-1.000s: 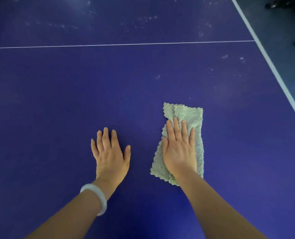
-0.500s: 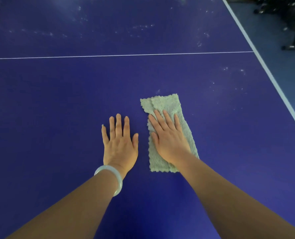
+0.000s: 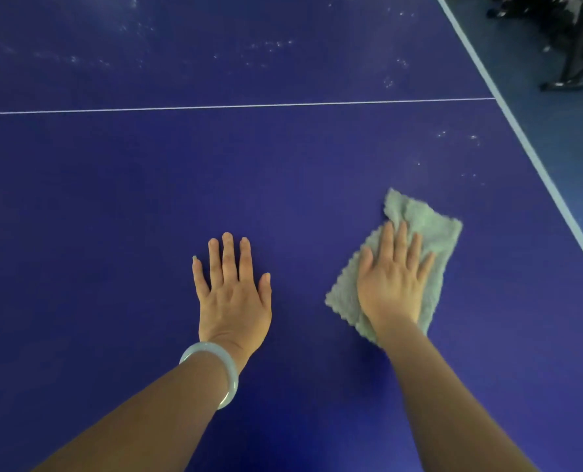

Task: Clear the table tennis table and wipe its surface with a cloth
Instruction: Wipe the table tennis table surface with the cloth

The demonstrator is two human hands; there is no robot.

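The blue table tennis table point(image 3: 113, 199) fills the view, crossed by a thin white line point(image 3: 235, 106). A pale green cloth point(image 3: 433, 229) lies flat on it at the right. My right hand point(image 3: 394, 281) presses down on the cloth, palm flat and fingers spread. My left hand point(image 3: 232, 291) rests flat on the bare table to the left of the cloth, fingers apart and holding nothing. A pale bangle point(image 3: 215, 369) sits on the left wrist.
White specks and smudges point(image 3: 460, 155) dot the surface beyond the cloth and across the far half. The table's white right edge line point(image 3: 535, 158) runs diagonally, with grey floor and a dark metal stand point(image 3: 572, 56) beyond it.
My right hand has slid the cloth to the right, away from my left hand, and the cloth now tilts towards the right edge. The left hand has stayed flat on the table.
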